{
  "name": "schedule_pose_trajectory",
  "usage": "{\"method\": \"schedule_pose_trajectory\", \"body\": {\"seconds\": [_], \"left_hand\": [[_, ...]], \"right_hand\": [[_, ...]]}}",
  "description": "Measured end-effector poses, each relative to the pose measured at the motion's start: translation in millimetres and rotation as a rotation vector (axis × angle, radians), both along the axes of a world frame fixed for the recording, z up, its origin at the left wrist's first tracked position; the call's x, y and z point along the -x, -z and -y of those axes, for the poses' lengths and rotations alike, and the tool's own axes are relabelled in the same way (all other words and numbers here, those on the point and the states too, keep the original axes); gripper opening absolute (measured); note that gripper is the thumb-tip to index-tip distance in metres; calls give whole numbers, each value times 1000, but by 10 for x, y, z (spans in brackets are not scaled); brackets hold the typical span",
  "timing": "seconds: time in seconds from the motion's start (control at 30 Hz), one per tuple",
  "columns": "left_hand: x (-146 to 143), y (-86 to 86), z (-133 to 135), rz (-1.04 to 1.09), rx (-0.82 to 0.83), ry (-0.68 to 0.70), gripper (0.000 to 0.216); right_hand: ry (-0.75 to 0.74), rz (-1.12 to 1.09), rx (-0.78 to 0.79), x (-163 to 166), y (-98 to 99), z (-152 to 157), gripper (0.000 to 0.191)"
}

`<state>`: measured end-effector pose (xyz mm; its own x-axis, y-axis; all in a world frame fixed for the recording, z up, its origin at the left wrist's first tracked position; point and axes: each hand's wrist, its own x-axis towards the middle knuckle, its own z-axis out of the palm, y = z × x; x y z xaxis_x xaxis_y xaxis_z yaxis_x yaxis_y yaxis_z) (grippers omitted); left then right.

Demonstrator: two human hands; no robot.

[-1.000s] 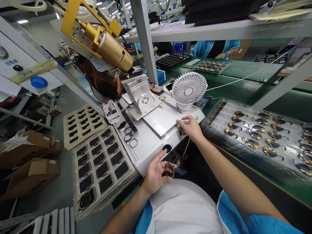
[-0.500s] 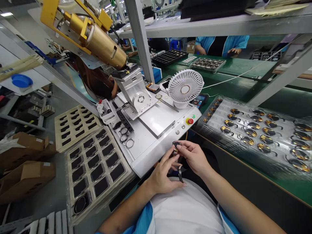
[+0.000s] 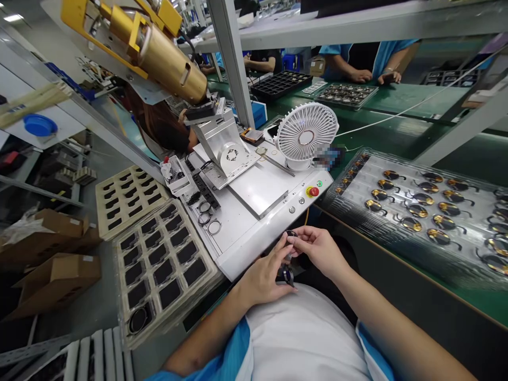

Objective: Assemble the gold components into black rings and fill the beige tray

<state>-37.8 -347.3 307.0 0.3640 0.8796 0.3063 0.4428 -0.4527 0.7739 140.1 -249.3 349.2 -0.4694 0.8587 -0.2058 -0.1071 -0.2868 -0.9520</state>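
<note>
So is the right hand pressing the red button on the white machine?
No, the right hand is down in front of the machine, meeting the left hand on a small dark ring part, well clear of the red button.

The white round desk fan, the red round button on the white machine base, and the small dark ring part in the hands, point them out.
White round desk fan (image 3: 306, 137), head view, centre of its grille.
Red round button (image 3: 314, 191), head view, its cap.
Small dark ring part (image 3: 286, 273), head view, its rim below the left hand's fingers.
</note>
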Motion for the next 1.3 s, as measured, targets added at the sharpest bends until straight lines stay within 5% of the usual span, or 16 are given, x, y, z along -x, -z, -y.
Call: {"method": "schedule_pose_trajectory", "body": {"seconds": [0.1, 0.23, 0.4, 0.67, 1.3], "left_hand": [[9, 0, -13, 257, 32, 3, 111], [9, 21, -37, 744, 117, -113, 69], [-17, 48, -79, 1012, 165, -181, 60], [-44, 95, -47, 1059, 187, -239, 60], [-11, 193, -18, 984, 141, -321, 63]], "right_hand": [[15, -28, 64, -8, 10, 6, 50], [-51, -41, 120, -29, -60, 48, 48], [-132, -35, 234, 59, -188, 205, 47], [-16, -63, 146, 256, -277, 427, 43], [-7, 21, 53, 317, -302, 444, 34]]}}
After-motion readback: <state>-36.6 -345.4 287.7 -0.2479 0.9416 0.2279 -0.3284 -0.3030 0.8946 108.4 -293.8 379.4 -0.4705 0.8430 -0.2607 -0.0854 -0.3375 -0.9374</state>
